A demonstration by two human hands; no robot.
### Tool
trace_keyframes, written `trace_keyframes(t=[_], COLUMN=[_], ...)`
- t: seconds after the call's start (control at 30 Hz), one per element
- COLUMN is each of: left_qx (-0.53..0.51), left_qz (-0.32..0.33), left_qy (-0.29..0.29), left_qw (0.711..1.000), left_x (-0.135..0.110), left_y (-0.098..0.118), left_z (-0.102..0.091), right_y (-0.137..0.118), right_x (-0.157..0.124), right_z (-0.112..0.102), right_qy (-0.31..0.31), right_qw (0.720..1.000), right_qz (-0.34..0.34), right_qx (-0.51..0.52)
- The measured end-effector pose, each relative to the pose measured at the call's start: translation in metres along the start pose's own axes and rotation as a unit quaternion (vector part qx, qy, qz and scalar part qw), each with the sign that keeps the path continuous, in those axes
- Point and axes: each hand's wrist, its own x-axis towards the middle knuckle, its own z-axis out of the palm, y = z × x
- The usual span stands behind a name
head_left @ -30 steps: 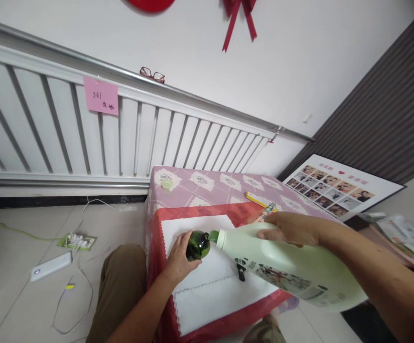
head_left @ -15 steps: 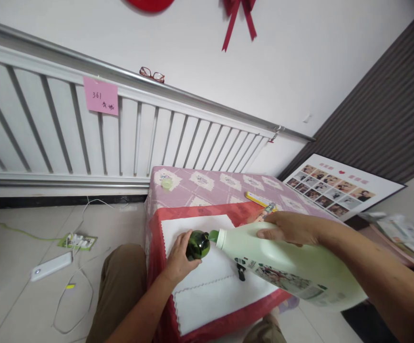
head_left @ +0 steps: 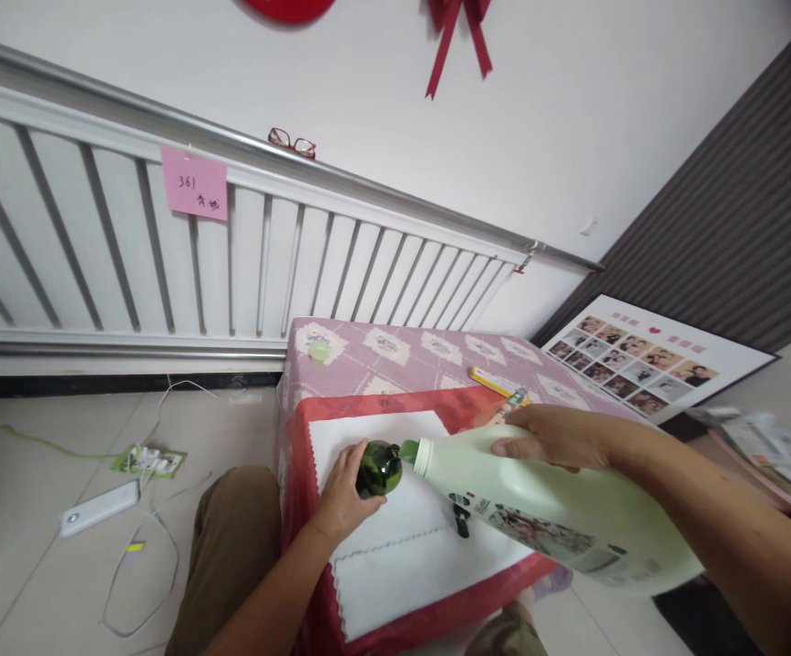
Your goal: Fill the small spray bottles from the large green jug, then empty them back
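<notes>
In the head view, the left hand [head_left: 342, 501] is curled around a dark green bottle [head_left: 376, 469], thumb on the near side and fingers over the far side, above a white mat [head_left: 395, 597]. Its neck faces the jug, and that grip probably serves to steady so small and round a thing while the mouth stays uncovered. Whether its base rests on the mat cannot be told.

The right hand [head_left: 549, 433] is closed on the upper side of a big pale green jug [head_left: 593, 510], seemingly at its handle. The jug lies well over on its side, mouth toward the left, likely so that its green spout [head_left: 408, 451] lines up with the bottle's neck; the two are touching or nearly so. Whether liquid is running between them is too small to see.

A black piece [head_left: 462, 520], perhaps the bottle's pump top, lies on the mat below the jug, near enough to reach. The mat sits over a red cloth [head_left: 361, 404], maybe to catch drips. Farther back, a light green cap [head_left: 320, 352] stands on the purple tablecloth [head_left: 405, 363].

Against the picture half a second ago, both hands, bottle and jug keep their places; only the framing shifts very slightly.
</notes>
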Motion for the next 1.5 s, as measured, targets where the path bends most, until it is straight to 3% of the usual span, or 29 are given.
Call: trace_keyframes(t=[1.5], left_qx=[-0.002], left_qz=[0.013], left_qy=[0.006], left_qw=[1.0], left_x=[0.0001], left_y=[-0.0027], left_z=[0.0012], right_y=[-0.0034], right_x=[0.0011], right_z=[-0.0015], right_qy=[0.003], right_qw=[1.0], right_qz=[-0.009], right_qx=[-0.015])
